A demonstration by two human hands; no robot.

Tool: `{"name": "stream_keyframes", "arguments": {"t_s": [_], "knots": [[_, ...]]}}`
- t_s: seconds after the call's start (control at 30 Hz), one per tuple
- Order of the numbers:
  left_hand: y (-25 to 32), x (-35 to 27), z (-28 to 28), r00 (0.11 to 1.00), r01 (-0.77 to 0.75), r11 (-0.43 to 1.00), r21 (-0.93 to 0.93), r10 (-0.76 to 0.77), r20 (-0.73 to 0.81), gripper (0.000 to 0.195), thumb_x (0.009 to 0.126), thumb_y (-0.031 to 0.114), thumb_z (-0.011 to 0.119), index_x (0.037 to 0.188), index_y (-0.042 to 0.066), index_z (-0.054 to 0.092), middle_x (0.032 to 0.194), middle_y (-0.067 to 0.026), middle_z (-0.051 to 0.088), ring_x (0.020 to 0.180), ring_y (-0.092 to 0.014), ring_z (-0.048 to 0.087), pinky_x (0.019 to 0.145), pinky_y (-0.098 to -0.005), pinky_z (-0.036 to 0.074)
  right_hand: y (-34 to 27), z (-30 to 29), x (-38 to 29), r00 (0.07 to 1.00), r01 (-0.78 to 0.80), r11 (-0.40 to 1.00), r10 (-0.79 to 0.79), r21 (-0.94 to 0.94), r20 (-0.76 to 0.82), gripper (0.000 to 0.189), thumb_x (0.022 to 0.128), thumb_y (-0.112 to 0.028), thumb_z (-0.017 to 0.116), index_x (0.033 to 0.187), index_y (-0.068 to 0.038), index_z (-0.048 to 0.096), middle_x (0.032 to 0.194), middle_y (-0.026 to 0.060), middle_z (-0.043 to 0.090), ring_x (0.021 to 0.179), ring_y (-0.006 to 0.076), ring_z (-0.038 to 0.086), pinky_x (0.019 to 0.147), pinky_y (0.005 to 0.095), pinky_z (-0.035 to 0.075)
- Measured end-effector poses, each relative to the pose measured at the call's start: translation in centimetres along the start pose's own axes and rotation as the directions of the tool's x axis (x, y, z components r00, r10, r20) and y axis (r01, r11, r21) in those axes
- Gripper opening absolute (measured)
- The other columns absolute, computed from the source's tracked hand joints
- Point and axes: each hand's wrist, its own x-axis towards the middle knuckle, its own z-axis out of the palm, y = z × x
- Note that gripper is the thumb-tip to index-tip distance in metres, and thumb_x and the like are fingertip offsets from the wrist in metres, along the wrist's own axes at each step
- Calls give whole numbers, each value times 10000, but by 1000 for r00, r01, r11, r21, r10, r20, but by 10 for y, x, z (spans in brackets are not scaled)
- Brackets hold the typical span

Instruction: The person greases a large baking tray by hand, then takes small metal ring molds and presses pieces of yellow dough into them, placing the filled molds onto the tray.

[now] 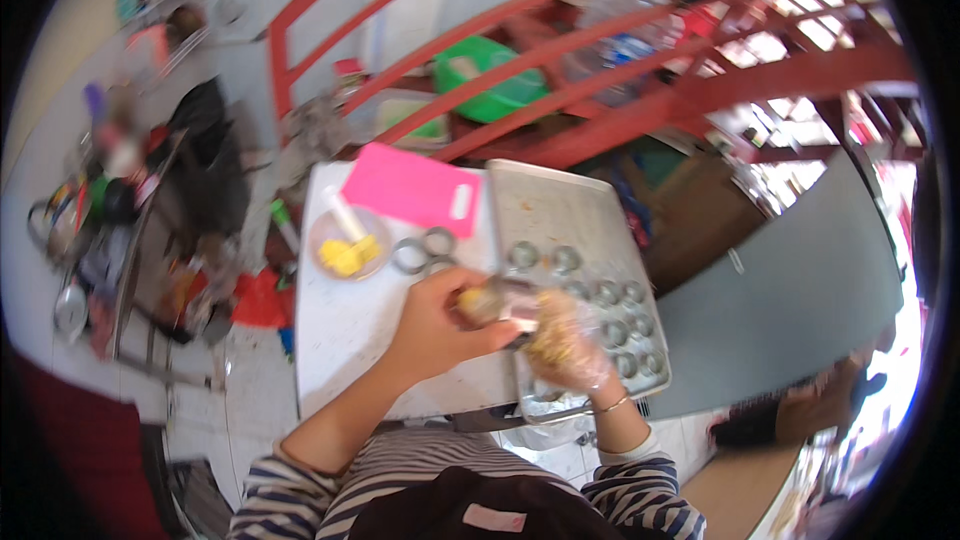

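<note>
My left hand [442,326] grips a small round metal mould [504,301], blurred by motion, with something yellowish at its left end. Against the mould's right side is my right hand [574,352], in a clear plastic glove and cupped around yellow crumbly food [551,337]. Partly under the right hand lies a metal baking tray [562,199], where several metal ring moulds [615,331] stand in rows. A few loose metal rings [410,255] lie on the white tabletop [345,360] beyond my left hand. Whether the held mould is filled cannot be made out.
A bowl [319,229] of yellow soft food [349,255] with a white-handled utensil [343,211] stands on the left. Behind it lies a pink cutting board [412,184]. Red railings [525,7] rise beyond the table, a green basin [491,82] behind them. A grey surface [787,277] borders the right.
</note>
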Motion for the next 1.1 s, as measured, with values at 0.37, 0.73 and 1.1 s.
{"name": "stream_keyframes", "arguments": {"t_s": [0.37,0.73,1.1], "knots": [[-82,20,34,924,185,981,50,-191,333,486,628,243,718,961,-49,516,890,-68,550,800,-159,529,730,-286,441,21,-26,-73,849,-527,622,351,579,396,303,761,-214,505,1040,-104,546,964,97,499,955,270,476,819,390,389],[-62,26,129,734,205,978,-33,-131,666,397,702,99,591,1063,-43,507,928,-92,558,859,-174,537,710,-270,458,21,-92,-146,647,-761,519,652,389,395,392,668,-180,559,1060,-171,566,889,86,453,822,259,468,753,378,382],[-108,23,146,719,180,958,224,-284,634,423,649,55,635,1040,-47,509,800,-1,491,711,-99,448,656,-234,395,-13,-71,-191,570,-485,-343,574,804,589,414,701,-35,510,1115,-41,511,1020,167,487,903,340,462,816,382,382]]}}
